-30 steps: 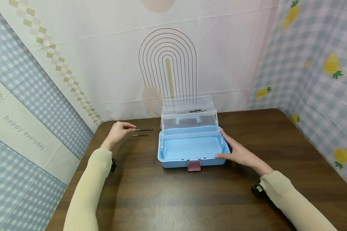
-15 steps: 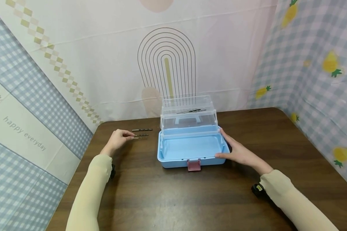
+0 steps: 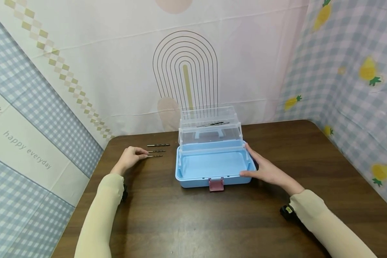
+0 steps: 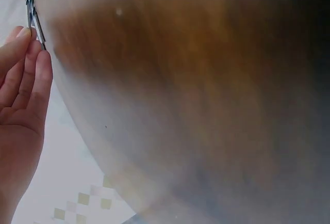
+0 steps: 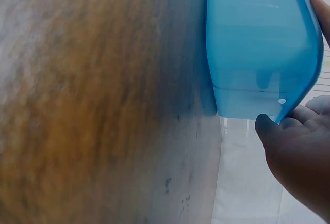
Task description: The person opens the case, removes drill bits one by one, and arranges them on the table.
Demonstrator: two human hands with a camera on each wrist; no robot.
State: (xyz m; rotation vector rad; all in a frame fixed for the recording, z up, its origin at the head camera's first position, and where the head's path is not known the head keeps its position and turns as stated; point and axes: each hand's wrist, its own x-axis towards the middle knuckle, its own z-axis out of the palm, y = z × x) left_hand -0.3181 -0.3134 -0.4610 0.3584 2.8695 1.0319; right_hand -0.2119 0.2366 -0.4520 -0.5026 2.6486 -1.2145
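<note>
Moving front drill bit (image 3: 156,156) nearer

Drill bits (image 3: 213,124) apparently in upper tray (image 3: 187,124).

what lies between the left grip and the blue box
Three drill bits, the front one touching the left grip, then bare tabletop up to the blue box; the head view shows this.

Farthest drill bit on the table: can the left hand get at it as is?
Likely yes: the left hand is close by, and nothing covers the farthest drill bit in the head view. It seems to pinch the nearest drill bit, though, so it may need to let go first.
</note>
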